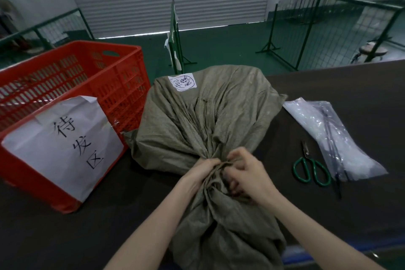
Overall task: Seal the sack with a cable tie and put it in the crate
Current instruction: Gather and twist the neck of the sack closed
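Sack (203, 116) lies on the desk (350, 98) beside the red crate (122, 76). Left hand (202, 171) and right hand (247, 173) each hold a closed grip on the bunched neck. Risk: gathered folds slackening, leaving the tie loose. No tie visibly fitted.

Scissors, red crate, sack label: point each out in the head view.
scissors (311, 165), head view, on the pivot just above the green handles.
red crate (122, 85), head view, on its right slatted wall.
sack label (182, 82), head view, centre of the white sticker.
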A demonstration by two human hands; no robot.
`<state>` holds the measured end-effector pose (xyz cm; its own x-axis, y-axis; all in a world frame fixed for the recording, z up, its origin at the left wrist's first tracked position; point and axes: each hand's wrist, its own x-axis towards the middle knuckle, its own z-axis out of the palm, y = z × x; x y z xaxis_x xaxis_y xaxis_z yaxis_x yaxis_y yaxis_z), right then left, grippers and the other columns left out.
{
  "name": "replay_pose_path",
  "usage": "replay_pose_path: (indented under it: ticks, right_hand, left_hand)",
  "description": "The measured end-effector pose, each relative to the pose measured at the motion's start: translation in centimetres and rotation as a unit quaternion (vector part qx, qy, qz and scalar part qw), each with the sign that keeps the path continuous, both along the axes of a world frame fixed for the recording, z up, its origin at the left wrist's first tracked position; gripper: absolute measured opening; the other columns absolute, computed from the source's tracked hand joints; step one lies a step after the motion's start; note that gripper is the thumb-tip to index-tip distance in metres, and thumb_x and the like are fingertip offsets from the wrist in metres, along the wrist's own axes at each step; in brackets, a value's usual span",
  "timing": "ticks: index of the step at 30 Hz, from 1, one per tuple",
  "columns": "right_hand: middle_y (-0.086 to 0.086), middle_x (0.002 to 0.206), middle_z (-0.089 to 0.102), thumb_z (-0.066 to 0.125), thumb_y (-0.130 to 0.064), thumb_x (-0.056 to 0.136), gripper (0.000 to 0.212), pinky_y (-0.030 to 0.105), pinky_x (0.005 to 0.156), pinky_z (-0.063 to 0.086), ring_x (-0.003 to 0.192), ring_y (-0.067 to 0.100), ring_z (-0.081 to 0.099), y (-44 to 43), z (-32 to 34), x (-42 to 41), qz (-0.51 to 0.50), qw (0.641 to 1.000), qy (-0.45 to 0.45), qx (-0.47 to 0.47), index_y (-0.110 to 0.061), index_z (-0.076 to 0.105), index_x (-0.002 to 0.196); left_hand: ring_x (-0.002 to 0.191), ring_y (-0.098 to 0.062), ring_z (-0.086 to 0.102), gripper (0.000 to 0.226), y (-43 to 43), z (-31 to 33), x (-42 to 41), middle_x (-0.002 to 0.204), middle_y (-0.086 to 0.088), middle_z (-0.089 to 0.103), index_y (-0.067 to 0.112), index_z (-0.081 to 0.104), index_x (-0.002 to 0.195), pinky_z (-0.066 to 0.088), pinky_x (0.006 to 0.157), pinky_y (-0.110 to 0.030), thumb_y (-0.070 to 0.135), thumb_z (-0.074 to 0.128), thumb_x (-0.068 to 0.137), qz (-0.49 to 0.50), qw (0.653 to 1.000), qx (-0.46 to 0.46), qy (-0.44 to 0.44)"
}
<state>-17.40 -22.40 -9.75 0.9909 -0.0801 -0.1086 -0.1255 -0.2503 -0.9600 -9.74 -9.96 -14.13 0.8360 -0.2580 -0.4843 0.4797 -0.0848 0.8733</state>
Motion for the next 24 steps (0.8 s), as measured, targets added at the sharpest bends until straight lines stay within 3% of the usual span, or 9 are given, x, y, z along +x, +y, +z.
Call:
replay_pose_path:
  ticks: [1,3,5,8,12,15,17,22,24]
  right_hand:
    - [0.008,0.066,0.061,0.064,-0.011,0.082,0.011,0.027,0.043,0.046,0.048,0.013,0.055,-0.5,-0.6,0.2,-0.075,0.997,0.005,0.002,-0.016,0.055,0.085]
    - [0.006,0.07,0.064,0.068,-0.02,0.08,0.012,0.035,0.056,0.05,0.06,0.016,0.058,-1.3,-2.1,0.8,-0.149,0.988,0.04,-0.018,-0.014,0.057,0.079]
    - [0.005,0.073,0.068,0.071,-0.023,0.079,0.013,0.035,0.068,0.05,0.069,0.019,0.061,-1.8,-3.2,1.2,-0.139,0.983,0.121,0.026,-0.011,0.065,0.079]
    - [0.009,0.077,0.074,0.071,-0.02,0.081,0.018,0.028,0.07,0.052,0.075,0.021,0.068,-1.5,-4.3,1.7,-0.089,0.95,0.247,0.172,-0.004,0.071,0.09]
    - [0.011,0.086,0.074,0.067,-0.03,0.084,0.025,0.03,0.075,0.052,0.084,0.025,0.068,-0.7,-5.3,2.3,-0.051,0.925,0.315,0.206,-0.007,0.072,0.091]
    - [0.013,0.087,0.074,0.063,-0.03,0.087,0.026,0.034,0.082,0.052,0.086,0.026,0.067,-0.3,-5.5,2.4,-0.038,0.921,0.323,0.216,-0.006,0.073,0.088]
    - [0.014,0.089,0.073,0.063,-0.029,0.087,0.03,0.036,0.086,0.052,0.087,0.027,0.067,-0.5,-5.4,2.1,-0.033,0.936,0.308,0.165,-0.001,0.072,0.094]
    - [0.009,0.065,0.06,0.061,-0.004,0.086,0.016,0.028,0.063,0.044,0.061,0.017,0.055,-0.5,-5.7,1.5,-0.076,0.96,0.221,0.155,-0.005,0.062,0.07]
    - [0.007,0.06,0.053,0.062,-0.003,0.083,0.016,0.025,0.057,0.039,0.056,0.014,0.048,-0.3,-5.7,1.5,-0.073,0.973,0.188,0.114,-0.007,0.058,0.068]
  left_hand:
    - [0.048,-0.005,0.062,0.018,-0.2,-0.1,0.1,0.06,0.0,0.068,0.003,0.065,0.085,0.046,0.046,-0.014,-0.007,0.049,0.084,0.008,1.0,-0.003,0.007]
    - [0.052,-0.005,0.063,0.022,-0.5,0.0,0.0,0.071,-0.004,0.067,0.002,0.065,0.096,0.047,0.049,-0.013,-0.006,0.049,0.083,0.017,1.0,-0.003,0.001]
    - [0.051,-0.004,0.062,0.022,-0.7,0.1,-0.1,0.07,-0.002,0.067,0.001,0.066,0.094,0.047,0.049,-0.012,-0.007,0.049,0.082,0.029,1.0,-0.003,0.003]
    - [0.048,-0.003,0.059,0.021,-0.8,0.1,-0.3,0.06,0.001,0.064,0.007,0.064,0.075,0.044,0.048,-0.012,-0.008,0.05,0.081,0.032,0.999,0.009,-0.004]
    - [0.046,-0.004,0.057,0.019,-0.5,-0.1,-0.1,0.055,0.001,0.061,0.007,0.061,0.067,0.043,0.047,-0.012,-0.006,0.054,0.079,0.034,0.999,0.013,0.009]
    - [0.05,-0.007,0.06,0.015,-0.2,-0.3,-0.1,0.053,0.002,0.066,0.007,0.066,0.069,0.046,0.049,-0.012,-0.001,0.06,0.08,0.051,0.998,0.005,0.044]
    - [0.052,-0.007,0.063,0.011,-0.1,-0.3,-0.3,0.053,0.003,0.068,0.007,0.067,0.072,0.049,0.052,-0.013,0.0,0.064,0.079,0.064,0.996,-0.016,0.061]
    - [0.072,-0.014,0.063,0.015,0.1,-0.8,-0.8,0.08,-0.005,0.069,0.002,0.068,0.092,0.05,0.068,-0.018,0.004,0.07,0.077,0.089,0.994,-0.016,0.061]
    - [0.09,-0.018,0.067,0.031,0.5,-1.1,-0.6,0.094,-0.005,0.073,0.007,0.072,0.095,0.052,0.083,-0.025,0.023,0.076,0.069,0.073,0.996,0.046,0.022]
